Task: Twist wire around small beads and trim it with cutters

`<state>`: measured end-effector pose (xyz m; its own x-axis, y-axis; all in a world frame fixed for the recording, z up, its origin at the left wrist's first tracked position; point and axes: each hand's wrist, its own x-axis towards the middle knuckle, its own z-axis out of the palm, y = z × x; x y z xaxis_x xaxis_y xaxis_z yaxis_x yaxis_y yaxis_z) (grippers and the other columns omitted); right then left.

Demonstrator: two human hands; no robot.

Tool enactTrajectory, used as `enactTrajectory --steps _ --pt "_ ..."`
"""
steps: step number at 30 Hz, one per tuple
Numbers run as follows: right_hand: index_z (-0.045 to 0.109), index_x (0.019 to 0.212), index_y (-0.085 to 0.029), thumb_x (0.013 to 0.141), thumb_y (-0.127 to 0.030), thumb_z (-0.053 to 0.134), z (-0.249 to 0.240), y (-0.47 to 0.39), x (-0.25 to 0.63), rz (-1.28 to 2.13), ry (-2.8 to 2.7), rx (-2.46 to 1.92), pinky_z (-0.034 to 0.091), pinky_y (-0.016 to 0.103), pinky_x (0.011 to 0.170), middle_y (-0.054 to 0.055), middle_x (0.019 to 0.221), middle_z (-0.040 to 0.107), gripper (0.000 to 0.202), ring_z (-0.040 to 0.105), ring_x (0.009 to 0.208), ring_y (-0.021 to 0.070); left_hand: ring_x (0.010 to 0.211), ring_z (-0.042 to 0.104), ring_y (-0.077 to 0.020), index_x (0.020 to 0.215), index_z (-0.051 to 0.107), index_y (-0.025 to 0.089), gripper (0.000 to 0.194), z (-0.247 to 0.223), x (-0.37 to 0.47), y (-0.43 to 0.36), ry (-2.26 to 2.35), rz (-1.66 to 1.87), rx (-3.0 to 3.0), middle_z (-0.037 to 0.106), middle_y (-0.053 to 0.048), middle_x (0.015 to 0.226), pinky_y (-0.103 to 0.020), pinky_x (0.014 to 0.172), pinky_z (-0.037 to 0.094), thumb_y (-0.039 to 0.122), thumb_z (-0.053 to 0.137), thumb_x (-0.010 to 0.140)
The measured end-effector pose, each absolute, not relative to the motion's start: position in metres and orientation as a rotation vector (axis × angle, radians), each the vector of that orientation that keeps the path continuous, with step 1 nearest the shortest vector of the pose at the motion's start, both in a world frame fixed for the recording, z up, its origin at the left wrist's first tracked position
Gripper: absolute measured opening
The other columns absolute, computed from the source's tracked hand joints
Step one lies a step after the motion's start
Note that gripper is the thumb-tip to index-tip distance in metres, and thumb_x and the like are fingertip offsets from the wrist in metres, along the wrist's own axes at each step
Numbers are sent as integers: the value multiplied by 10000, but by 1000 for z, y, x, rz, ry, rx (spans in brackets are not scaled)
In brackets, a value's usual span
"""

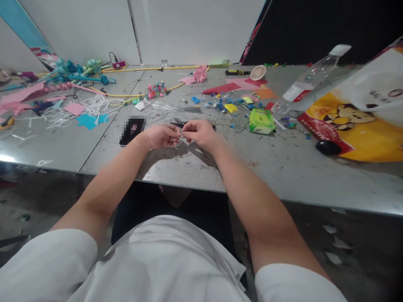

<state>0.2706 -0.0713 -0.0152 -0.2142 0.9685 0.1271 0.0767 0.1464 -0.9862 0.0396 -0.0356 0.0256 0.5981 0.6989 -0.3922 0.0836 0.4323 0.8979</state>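
Observation:
My left hand (163, 136) and my right hand (200, 133) meet over the table near its front edge. Both are closed in a pinch on a thin silvery wire (176, 144), which curves in a small loop below the left fingers. The fingertips almost touch, and part of the wire is hidden between them. Just behind the hands lies a dark tool (176, 122), mostly covered, so its kind is unclear. A bundle of straight thin wires (174, 107) rests farther back. Beside my left wrist is a phone (134, 131) with a lit, partly blurred screen.
Paper strips (91, 105) and a blue paper star (92, 121) litter the left. Colourful scraps surround a green packet (262, 121) at right. Beyond it, a clear bottle (310, 79) leans near a yellow bag (355, 126). A box cutter (236, 72) lies at the back.

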Motion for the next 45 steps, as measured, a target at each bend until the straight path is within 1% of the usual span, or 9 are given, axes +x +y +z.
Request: enactTrajectory --steps 7,11,15,22,27,30,34,40,45 --pt "776 841 -255 938 -61 1013 -13 -76 263 1372 -1220 -1075 550 333 753 -43 717 710 322 567 657 143 746 756 -172 911 779 184 231 19 40 -31 846 490 1108 761 -38 839 -358 871 679 57 925 1038" --pt "780 828 -237 954 12 944 -9 -78 260 1389 -1079 -1161 537 324 740 -27 697 716 324 582 652 140 778 770 -167 848 782 166 290 16 44 -32 880 538 1108 763 -55 857 -336 862 666 0 867 1071" --pt "787 828 -225 938 25 906 -7 -80 259 1403 -1026 -1178 527 310 711 -11 677 727 298 590 653 139 785 772 -175 810 764 170 316 16 46 -34 889 566 1130 770 -56 856 -345 867 674 1 918 1028" --pt "790 878 -258 835 -90 1063 -10 -78 266 1471 -1034 -1128 572 290 660 -16 691 726 325 663 662 163 765 774 -172 828 778 178 281 21 46 -38 904 549 1142 766 -40 842 -320 801 664 45 944 1012" --pt "801 904 -277 852 -159 1093 -13 -74 269 1466 -1017 -1093 616 297 661 11 770 785 319 697 700 175 762 759 -161 863 741 197 310 20 48 -39 921 616 1111 734 -6 816 -326 837 668 12 959 983" --pt "799 885 -274 789 -231 1152 -15 -73 268 1425 -1040 -1074 624 291 657 8 778 798 369 704 713 177 756 736 -154 873 718 205 337 20 49 -40 940 625 1107 710 11 798 -329 854 658 2 969 970" --pt "807 856 -255 716 -284 1214 -17 -74 264 1350 -1072 -1097 628 286 682 -6 756 775 432 693 706 159 744 718 -155 850 719 203 325 21 50 -41 941 636 1134 689 13 780 -320 815 638 11 944 986" --pt "839 860 -270 777 -366 1222 -20 -72 261 1248 -1124 -1134 630 307 675 1 769 787 403 711 733 184 728 723 -149 839 703 204 357 18 52 -41 942 677 1199 687 16 765 -293 774 616 -1 956 986" --pt "831 853 -257 825 -382 1233 -21 -71 262 1242 -1170 -1175 595 302 664 6 757 775 422 682 690 170 697 723 -146 838 703 202 382 15 52 -39 942 677 1257 701 15 764 -298 770 621 -5 992 978"
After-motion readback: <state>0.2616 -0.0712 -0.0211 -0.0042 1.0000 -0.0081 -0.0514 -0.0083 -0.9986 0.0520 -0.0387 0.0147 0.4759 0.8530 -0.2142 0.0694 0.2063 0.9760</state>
